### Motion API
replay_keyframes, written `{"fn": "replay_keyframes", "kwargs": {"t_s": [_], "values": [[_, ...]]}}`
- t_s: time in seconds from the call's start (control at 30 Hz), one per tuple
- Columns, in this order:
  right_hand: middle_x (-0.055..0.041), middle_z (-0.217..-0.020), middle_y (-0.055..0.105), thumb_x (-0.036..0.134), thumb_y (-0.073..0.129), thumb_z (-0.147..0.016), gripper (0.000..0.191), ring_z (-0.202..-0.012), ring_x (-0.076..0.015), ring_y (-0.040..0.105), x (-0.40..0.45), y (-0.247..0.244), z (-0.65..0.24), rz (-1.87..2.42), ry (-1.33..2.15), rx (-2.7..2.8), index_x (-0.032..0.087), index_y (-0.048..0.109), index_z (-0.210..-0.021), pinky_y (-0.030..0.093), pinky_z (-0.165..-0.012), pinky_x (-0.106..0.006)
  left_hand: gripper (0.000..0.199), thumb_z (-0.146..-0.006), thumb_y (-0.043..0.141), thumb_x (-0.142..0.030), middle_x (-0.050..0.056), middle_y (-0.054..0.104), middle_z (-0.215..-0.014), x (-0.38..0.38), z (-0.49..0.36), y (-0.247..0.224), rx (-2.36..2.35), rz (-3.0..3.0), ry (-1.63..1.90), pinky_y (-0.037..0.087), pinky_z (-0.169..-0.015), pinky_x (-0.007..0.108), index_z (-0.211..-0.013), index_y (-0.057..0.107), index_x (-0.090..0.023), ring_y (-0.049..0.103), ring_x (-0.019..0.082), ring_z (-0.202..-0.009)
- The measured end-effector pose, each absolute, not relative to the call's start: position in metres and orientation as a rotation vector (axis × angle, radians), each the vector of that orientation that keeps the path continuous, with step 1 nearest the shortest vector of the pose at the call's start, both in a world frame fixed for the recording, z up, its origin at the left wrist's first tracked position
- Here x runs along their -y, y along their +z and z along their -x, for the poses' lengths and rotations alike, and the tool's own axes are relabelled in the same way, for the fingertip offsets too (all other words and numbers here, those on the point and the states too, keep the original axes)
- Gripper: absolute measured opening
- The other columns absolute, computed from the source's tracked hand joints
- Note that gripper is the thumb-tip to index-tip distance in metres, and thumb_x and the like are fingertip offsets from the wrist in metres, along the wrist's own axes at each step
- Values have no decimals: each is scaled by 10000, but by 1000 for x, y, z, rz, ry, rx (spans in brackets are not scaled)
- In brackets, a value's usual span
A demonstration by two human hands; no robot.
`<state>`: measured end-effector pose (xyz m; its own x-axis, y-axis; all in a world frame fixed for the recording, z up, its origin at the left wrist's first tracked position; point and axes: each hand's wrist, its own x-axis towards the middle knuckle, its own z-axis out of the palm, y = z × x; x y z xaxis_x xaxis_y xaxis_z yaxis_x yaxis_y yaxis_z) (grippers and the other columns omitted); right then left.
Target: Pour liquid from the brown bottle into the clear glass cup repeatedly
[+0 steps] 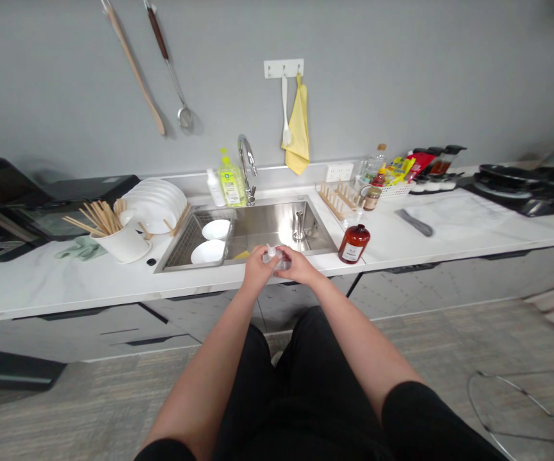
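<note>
Close to the counter's front edge, before the sink, both my hands are closed around a small clear bottle (284, 259) with a whitish top. My left hand (256, 270) grips it from the left, its fingers near the top. My right hand (300, 266) wraps round it from the right. Much of the bottle is hidden by fingers. To the right of my hands, a brown bottle (354, 244) with a dark cap and white label stands upright on the counter.
Behind my hands lies a steel sink (277, 221) with white bowls (208, 252) in its left basket and a faucet (246, 163). At left stand a white chopstick holder (123, 246) and plates (156, 202). Soap bottles (231, 182) are behind; a hob (512, 189) is far right.
</note>
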<state>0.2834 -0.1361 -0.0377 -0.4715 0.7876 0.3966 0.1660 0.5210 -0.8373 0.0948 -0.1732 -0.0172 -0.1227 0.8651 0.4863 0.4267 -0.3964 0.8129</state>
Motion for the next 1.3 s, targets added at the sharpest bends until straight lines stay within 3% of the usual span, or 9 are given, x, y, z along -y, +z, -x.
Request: {"fn": "replay_keyframes", "kwargs": {"t_s": [0.07, 0.23, 0.5, 0.6, 0.77, 0.9, 1.03, 1.23, 1.3], "values": [[-119, -1426, 753, 360, 940, -721, 814, -1244, -312, 745, 136, -38, -283, 770, 956, 1931, 217, 657, -1470, 574, -1174, -489, 223, -869, 874, -413, 66, 717, -967, 175, -99, -12, -1485, -1741, 1524, 572, -963, 432, -899, 758, -225, 703, 268, -968], [-103, -1393, 768, 324, 950, -724, 815, -1195, -285, 747, 136, -38, -284, 778, 970, 1936, 227, 658, -1478, 600, -1120, -449, 241, -944, 738, -379, 88, 778, -1198, 179, -95, -18, -1261, -1719, 1521, 544, -1107, 461, -1128, 811, -240, 725, 299, -1192], [-121, -1387, 766, 340, 953, -748, 771, -1203, -298, 758, 135, -35, -285, 754, 907, 1945, 204, 686, -1458, 593, -1122, -449, 365, -776, 913, -385, -4, 729, -914, 170, -98, -13, -1529, -1635, 1483, 543, -858, 337, -952, 630, -236, 692, 205, -862], [-109, -1357, 780, 319, 950, -734, 774, -1196, -302, 765, 135, -37, -283, 761, 917, 1925, 211, 689, -1455, 599, -1109, -447, 342, -802, 894, -360, 13, 755, -982, 172, -105, -7, -1564, -1674, 1500, 562, -906, 364, -1035, 674, -241, 717, 232, -933], [-117, -1372, 772, 332, 969, -716, 817, -1189, -298, 767, 133, -42, -284, 785, 927, 1923, 205, 678, -1469, 604, -1115, -452, 254, -932, 663, -245, 80, 803, -1213, 174, -97, -7, -1376, -1811, 1465, 554, -1081, 428, -1159, 775, -236, 749, 274, -1171], [-128, -1411, 756, 364, 966, -744, 814, -1215, -299, 764, 133, -41, -286, 777, 898, 1939, 208, 668, -1485, 598, -1125, -452, 167, -936, 759, -393, 40, 800, -999, 171, -90, 2, -1485, -1861, 1331, 563, -952, 396, -997, 754, -237, 749, 254, -971], [-133, -1398, 762, 369, 952, -774, 777, -1229, -312, 760, 136, -37, -286, 753, 874, 1962, 201, 672, -1479, 596, -1126, -463, 370, -784, 928, -473, -20, 690, -794, 170, -95, 11, -1731, -1812, 1342, 529, -791, 345, -878, 655, -242, 656, 212, -765], [-118, -1396, 761, 363, 966, -740, 803, -1188, -295, 762, 135, -38, -284, 785, 905, 1942, 222, 671, -1474, 606, -1115, -458, 224, -942, 727, -341, 69, 815, -1165, 178, -88, 2, -1420, -1919, 1376, 570, -972, 401, -1144, 741, -246, 759, 273, -1104], [-115, -1389, 762, 355, 965, -737, 801, -1157, -285, 763, 134, -41, -284, 786, 898, 1945, 223, 675, -1471, 610, -1100, -453, 214, -925, 735, -322, 66, 817, -1135, 178, -84, -1, -1428, -1915, 1352, 576, -952, 402, -1123, 739, -243, 765, 269, -1060]]}}
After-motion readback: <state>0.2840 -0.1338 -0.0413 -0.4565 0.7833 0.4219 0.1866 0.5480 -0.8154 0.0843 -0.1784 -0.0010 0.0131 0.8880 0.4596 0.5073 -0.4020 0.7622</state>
